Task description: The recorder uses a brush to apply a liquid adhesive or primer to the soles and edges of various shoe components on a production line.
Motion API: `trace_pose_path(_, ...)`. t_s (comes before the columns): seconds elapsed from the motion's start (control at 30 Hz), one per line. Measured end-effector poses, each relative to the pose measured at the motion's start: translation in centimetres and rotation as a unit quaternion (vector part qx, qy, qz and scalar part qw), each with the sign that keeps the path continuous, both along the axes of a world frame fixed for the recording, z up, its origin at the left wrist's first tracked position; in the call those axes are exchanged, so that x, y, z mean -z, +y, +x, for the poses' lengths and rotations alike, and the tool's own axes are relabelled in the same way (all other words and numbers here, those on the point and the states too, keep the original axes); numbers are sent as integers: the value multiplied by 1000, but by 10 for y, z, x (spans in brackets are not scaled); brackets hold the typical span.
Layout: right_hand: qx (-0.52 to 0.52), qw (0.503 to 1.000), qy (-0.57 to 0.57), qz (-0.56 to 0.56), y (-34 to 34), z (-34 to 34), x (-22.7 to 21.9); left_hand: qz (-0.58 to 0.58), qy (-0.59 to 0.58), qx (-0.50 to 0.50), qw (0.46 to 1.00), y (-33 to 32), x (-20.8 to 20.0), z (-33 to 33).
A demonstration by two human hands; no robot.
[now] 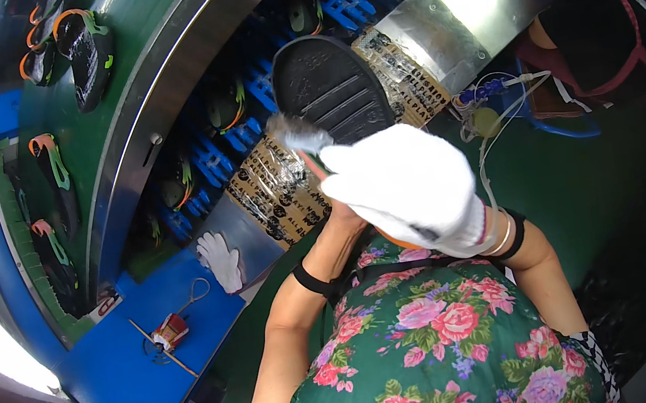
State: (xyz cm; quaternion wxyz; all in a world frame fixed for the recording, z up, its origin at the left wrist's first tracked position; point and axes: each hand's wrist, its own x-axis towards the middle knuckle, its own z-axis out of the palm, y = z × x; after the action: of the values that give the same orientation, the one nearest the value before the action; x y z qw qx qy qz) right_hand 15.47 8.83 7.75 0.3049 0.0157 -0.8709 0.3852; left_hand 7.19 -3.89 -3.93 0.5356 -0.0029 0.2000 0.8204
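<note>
My right hand [401,184], in a white glove, is closed on a brush [299,133]. The grey bristles show past the thumb, with a bit of reddish handle. Just beyond the glove is a black sole-shaped piece [330,89] with a raised rim and several ridges across it. The glove covers its near end, and the bristles are beside its left edge. My left hand [349,216] is bare. Only its wrist side shows beneath the glove; the fingers are hidden, so I cannot see its grip. A patch of orange shows below the glove.
A tape-covered ledge [274,192] crosses behind my hands, with a metal plate [461,7] to the right. Black shoes [87,57] stand on the green surface beyond. A white glove [220,261] and a small red container [170,333] are at left. Another person [603,39] sits at right.
</note>
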Motion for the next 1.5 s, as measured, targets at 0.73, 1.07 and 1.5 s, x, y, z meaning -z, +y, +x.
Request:
trace_pose_path(0.73,-57,982,33,-179,11,0,16,93,-142,47,984,-33,53,-29)
trace_pose_path(1.07,-29,993,36,-110,-1,5,36,82,106,130,982,-1,51,-43)
trace_pose_path(1.5,-26,996,23,-82,4,10,47,23,14,90,996,12,-2,-58)
